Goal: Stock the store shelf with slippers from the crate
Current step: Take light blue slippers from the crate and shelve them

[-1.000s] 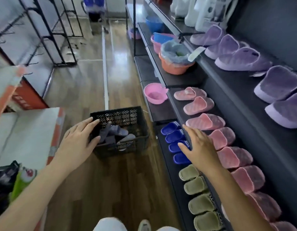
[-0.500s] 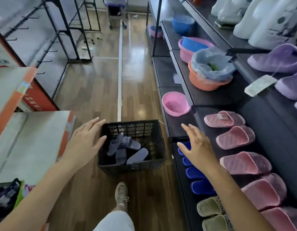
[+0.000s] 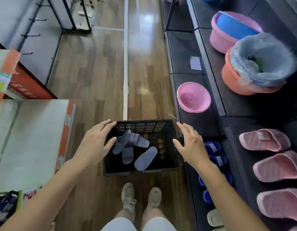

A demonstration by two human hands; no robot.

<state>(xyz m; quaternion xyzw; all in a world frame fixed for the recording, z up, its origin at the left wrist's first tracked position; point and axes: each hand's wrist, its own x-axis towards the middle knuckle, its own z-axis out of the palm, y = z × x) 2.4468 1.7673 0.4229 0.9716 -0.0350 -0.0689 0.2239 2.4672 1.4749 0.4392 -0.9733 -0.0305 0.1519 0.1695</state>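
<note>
Shelf (image 3: 236, 105): right of aisle, pink slippers (image 3: 276, 165) ranked on it.
Crate (image 3: 141, 170): on floor, between both hands.
Left hand (image 3: 94, 142), right hand (image 3: 191, 145): empty, fingers spread, flanking the rim.
Grey slippers (image 3: 145, 158): jumbled inside crate, axes crossing, heap nearer left hand.

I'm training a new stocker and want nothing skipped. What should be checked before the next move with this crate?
1. Hands free: ok. The left hand and the right hand are open and hold nothing.
2. Stock left: ok. Grey slippers lie loose in the black crate.
3. Hands placed: ok. One is at each side rim of the crate; whether they touch it, cannot tell.
4. Slippers sorted: not ok. They lie jumbled, crossing each other.
5. Shelf spot for grey ones: cannot tell. Nearby levels show pink slippers and blue slippers.
6. Footing: ok. Both shoes stand apart from the crate.
</note>
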